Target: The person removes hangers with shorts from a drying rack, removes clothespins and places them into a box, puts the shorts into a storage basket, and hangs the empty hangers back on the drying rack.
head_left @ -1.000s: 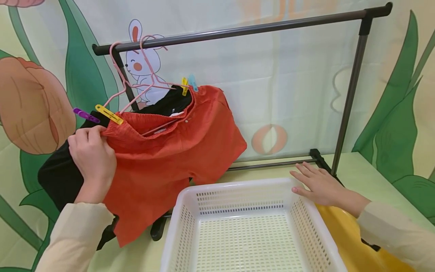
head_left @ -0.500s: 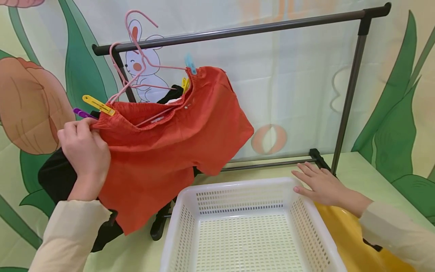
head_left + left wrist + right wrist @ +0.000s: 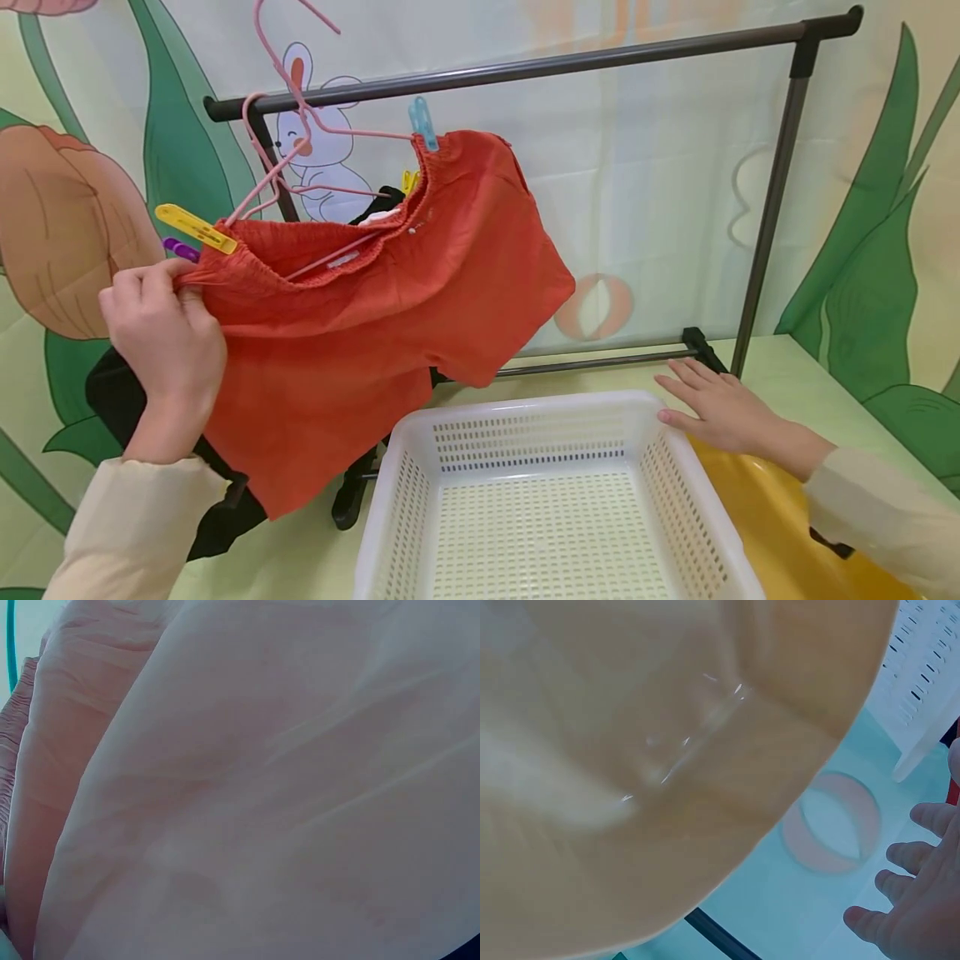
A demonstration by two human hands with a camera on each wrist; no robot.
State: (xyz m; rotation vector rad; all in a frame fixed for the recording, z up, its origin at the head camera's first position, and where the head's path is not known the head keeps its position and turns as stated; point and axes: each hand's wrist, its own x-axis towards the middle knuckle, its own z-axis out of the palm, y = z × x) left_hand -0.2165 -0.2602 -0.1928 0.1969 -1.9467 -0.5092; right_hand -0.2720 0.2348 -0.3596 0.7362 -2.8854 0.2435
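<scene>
My left hand [image 3: 165, 342] pinches the waistband of the red shorts [image 3: 360, 333] at its left end. A yellow clothespin [image 3: 197, 229] and a light blue clothespin [image 3: 423, 123] fix the shorts to a pink hanger [image 3: 300, 100], whose hook stands free above the rail [image 3: 540, 71]. Cloth of the shorts fills the left wrist view. Behind them, a black garment [image 3: 217, 533] hangs from a second pink hanger [image 3: 249, 125], mostly hidden. My right hand [image 3: 723, 408] is spread by the back right corner of a white basket [image 3: 517, 406]; whether it touches the rim I cannot tell.
A yellow basin [image 3: 757, 508] stands right of the basket, partly under my right forearm; it looms large in the right wrist view. The rack's right post [image 3: 772, 217] rises behind my right hand, on a black foot [image 3: 705, 348]. A purple clothespin [image 3: 180, 248] shows behind the shorts.
The hanger hook has come up off the rail, and my left hand has moved left with the shorts and hanger. My right hand has shifted slightly right.
</scene>
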